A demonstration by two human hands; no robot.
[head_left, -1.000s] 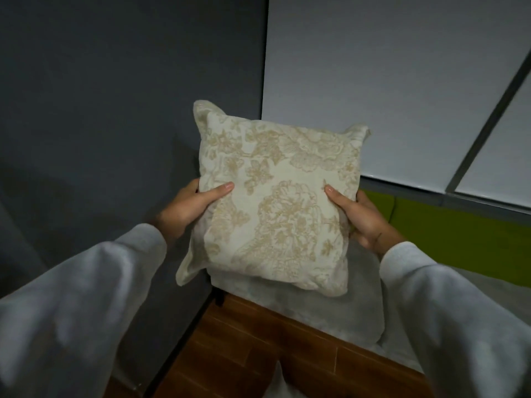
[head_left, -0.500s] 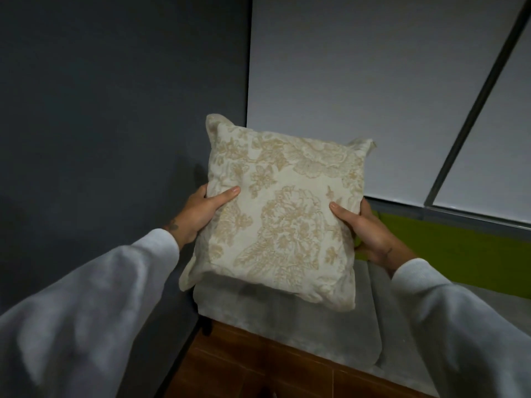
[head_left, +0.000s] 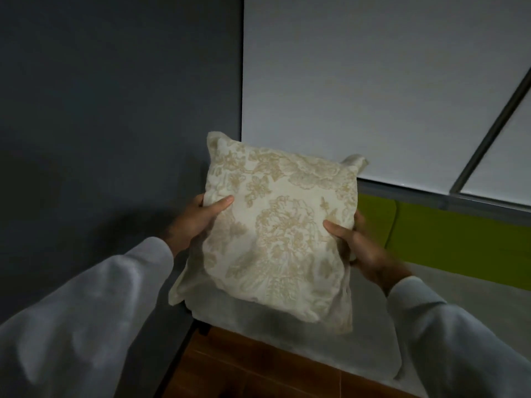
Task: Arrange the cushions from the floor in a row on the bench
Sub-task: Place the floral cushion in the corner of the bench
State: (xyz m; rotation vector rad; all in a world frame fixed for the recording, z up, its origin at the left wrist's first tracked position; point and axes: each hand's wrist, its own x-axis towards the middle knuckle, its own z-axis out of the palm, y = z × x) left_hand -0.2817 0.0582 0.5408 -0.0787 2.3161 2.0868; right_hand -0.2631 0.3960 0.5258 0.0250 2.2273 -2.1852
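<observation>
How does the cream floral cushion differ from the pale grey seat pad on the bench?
The cream floral cushion is patterned, the pale grey seat pad plain. The cushion is held tilted by the left hand and right hand; the pad lies flat. Both are soft fabric.

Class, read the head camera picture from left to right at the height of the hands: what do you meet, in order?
Dark grey wall → left hand → floral cushion → right hand → green backrest.
</observation>
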